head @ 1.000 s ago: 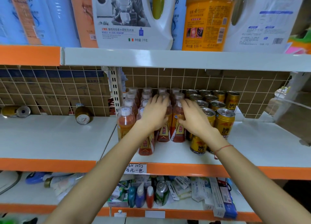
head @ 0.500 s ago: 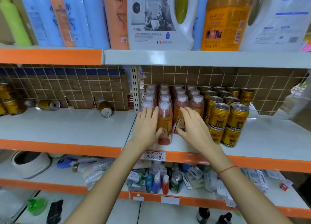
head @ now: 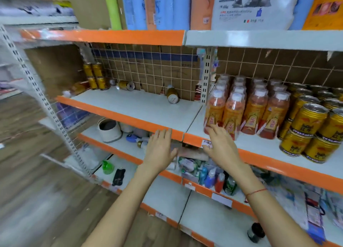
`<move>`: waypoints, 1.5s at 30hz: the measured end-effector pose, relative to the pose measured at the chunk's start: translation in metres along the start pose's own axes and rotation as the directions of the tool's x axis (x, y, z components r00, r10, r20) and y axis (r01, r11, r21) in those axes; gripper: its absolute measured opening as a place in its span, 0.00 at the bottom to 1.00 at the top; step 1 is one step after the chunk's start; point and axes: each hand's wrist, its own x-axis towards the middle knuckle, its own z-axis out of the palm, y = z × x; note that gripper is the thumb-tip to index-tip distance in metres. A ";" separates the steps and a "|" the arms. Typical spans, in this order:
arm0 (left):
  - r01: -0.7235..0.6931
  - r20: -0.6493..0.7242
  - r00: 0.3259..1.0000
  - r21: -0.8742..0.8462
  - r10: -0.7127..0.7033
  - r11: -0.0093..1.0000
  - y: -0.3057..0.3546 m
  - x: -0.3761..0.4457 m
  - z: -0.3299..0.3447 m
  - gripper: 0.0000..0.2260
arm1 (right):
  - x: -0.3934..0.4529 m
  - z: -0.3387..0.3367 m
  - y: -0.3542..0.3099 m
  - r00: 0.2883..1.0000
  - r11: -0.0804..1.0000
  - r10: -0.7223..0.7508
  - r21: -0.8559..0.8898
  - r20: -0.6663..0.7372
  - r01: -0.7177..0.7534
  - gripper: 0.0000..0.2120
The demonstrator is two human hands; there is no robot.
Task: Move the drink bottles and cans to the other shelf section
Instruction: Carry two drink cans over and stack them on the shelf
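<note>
We hold both hands out in front of the middle shelf, fingers straight and spread, gripping nothing. Our left hand (head: 160,150) hovers before the orange shelf edge (head: 130,121); our right hand (head: 221,147) sits just near of the front drink bottles (head: 246,109), fingertips close to the leftmost one, though we cannot tell whether they touch.

The bottles, white-capped and filled with reddish-orange liquid, stand in rows on the right shelf section (head: 259,144). Just right of them, gold cans (head: 311,131) are stacked two high.

The left shelf section (head: 139,105) carries a small stack of gold cans (head: 95,76) at its far left corner, one can lying on its side (head: 127,85) by the back grid, and another tipped can (head: 172,95) near the upright post. Tall detergent jugs (head: 250,7) line the shelf above.
</note>
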 end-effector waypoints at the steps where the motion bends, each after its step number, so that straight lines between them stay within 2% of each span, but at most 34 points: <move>1: 0.033 0.011 0.999 0.005 -0.033 0.999 -0.011 -0.008 -0.001 0.29 | 0.002 0.005 -0.010 1.000 1.000 -0.022 0.005 0.020 0.022 0.28; 7: 0.190 -0.017 0.982 -0.017 -0.190 0.982 -0.071 -0.042 -0.009 0.27 | 0.018 0.025 -0.079 0.990 0.992 -0.119 0.039 0.073 0.116 0.24; 12: 0.291 -0.041 0.954 -0.124 -0.297 0.949 -0.123 -0.066 -0.015 0.23 | 0.028 0.051 -0.132 0.988 0.985 -0.147 0.101 0.050 0.142 0.22; 17: 0.337 -0.040 0.935 -0.216 -0.354 0.916 -0.203 -0.075 -0.026 0.21 | 0.047 0.077 -0.187 0.993 0.981 -0.103 0.172 0.054 0.093 0.24; 22: 0.327 -0.012 0.942 -0.183 -0.335 0.927 -0.264 -0.081 -0.026 0.18 | 0.071 0.102 -0.241 0.990 0.983 -0.123 0.148 0.068 0.112 0.23; 26: 0.316 0.021 0.948 -0.145 -0.317 0.938 -0.304 -0.076 -0.033 0.18 | 0.097 0.110 -0.276 0.987 0.977 -0.158 0.153 0.039 0.150 0.19; 32: 0.308 0.034 0.951 -0.136 -0.306 0.942 -0.333 -0.039 -0.039 0.19 | 0.140 0.112 -0.297 0.981 0.976 -0.194 0.111 0.032 0.189 0.18; 45: 0.306 -0.089 0.942 -0.168 -0.324 0.937 -0.371 0.063 -0.031 0.17 | 0.240 0.118 -0.274 0.974 0.974 -0.215 0.092 0.076 0.207 0.24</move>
